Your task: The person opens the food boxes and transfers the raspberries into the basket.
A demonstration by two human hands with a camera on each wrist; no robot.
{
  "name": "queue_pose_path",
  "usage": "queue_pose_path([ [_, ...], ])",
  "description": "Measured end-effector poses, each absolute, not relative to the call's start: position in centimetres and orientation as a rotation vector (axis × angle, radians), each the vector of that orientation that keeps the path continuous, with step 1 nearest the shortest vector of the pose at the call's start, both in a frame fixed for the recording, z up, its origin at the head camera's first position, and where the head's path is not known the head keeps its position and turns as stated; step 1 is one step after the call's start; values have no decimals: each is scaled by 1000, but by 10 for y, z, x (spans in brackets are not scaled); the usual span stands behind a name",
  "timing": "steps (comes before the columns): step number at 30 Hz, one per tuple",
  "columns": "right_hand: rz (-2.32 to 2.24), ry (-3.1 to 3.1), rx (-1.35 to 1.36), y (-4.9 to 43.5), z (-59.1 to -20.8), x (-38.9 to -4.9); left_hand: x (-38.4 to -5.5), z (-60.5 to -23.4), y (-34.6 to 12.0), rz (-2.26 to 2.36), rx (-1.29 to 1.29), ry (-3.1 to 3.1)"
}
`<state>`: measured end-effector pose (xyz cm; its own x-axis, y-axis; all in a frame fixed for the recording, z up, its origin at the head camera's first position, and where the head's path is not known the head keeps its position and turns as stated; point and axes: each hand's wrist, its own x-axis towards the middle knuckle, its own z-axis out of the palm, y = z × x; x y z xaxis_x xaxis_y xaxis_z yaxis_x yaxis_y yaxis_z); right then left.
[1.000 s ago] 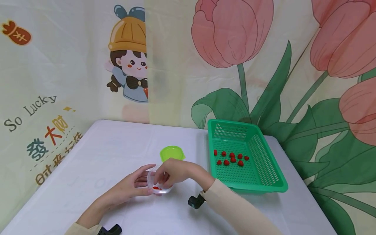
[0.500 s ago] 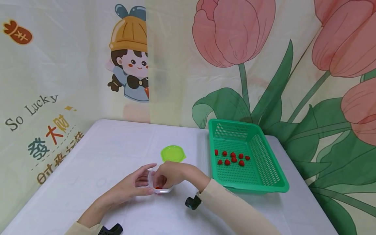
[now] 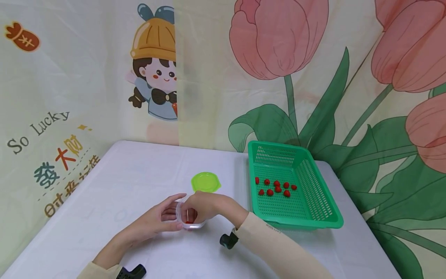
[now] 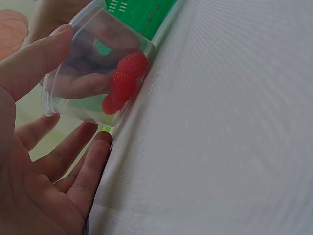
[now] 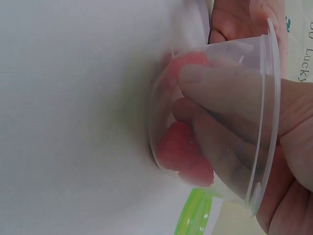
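A clear plastic cup [image 3: 192, 226] stands on the table, with my left hand [image 3: 156, 217] around its left side. The left wrist view shows the thumb [image 4: 41, 61] against the rim and the fingers on the cup's other side. Several red raspberries lie at its bottom, including one raspberry [image 4: 133, 63] by the wall. My right hand [image 3: 205, 205] reaches down inside through the mouth. Through the wall, the right wrist view shows its fingertips [image 5: 190, 76] a little apart near the raspberries [image 5: 178, 147], with nothing visible between them. One fingertip overlaps the upper raspberry [image 5: 188, 62].
A green basket [image 3: 306, 211] stands to the right, holding several loose raspberries [image 3: 277, 189] on its mesh floor. Behind the cup lies a bright green lid [image 3: 205, 181]. The white-covered table [image 3: 150, 166] meets a printed backdrop at the rear.
My right hand has lowered deeper into the cup and shifted slightly left. Over the last half second it has barely moved. My left hand stays at the cup.
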<state>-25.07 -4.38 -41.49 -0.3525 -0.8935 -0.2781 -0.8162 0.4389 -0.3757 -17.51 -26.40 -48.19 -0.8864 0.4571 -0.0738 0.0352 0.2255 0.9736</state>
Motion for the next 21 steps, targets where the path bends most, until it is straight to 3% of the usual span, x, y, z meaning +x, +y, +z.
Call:
queue_pose_path([
  [21,-296,2228,-1484,-38,-414,-252,-175,-482,-264,1680,469,2182],
])
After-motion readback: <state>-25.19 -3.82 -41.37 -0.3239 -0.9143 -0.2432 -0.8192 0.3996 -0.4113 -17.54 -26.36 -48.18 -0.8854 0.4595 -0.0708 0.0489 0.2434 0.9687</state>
